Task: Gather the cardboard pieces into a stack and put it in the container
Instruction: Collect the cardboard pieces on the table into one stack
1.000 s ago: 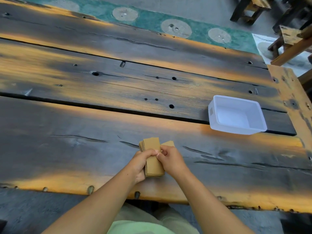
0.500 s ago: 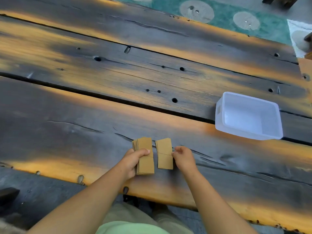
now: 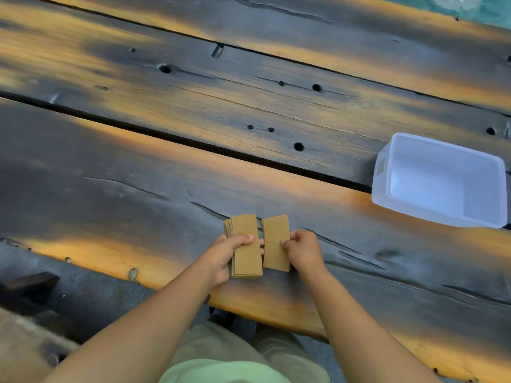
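Observation:
A thick stack of brown cardboard pieces rests near the table's front edge, and my left hand grips it from the left with the thumb across its top. Right beside it lies a thinner cardboard piece, flat on the wood. My right hand pinches that piece at its right edge. The two cardboard lots sit side by side with a narrow gap between them. The white plastic container stands empty at the right, well apart from both hands.
The table is made of dark, charred wooden planks with long gaps, cracks and small holes. Its front edge runs just below my hands. A green patterned surface shows at the top right corner, beyond the table.
One second ago both hands held the cardboard together as one bundle. Now the lots lie apart, the stack in my left hand and a thinner piece under my right fingers.

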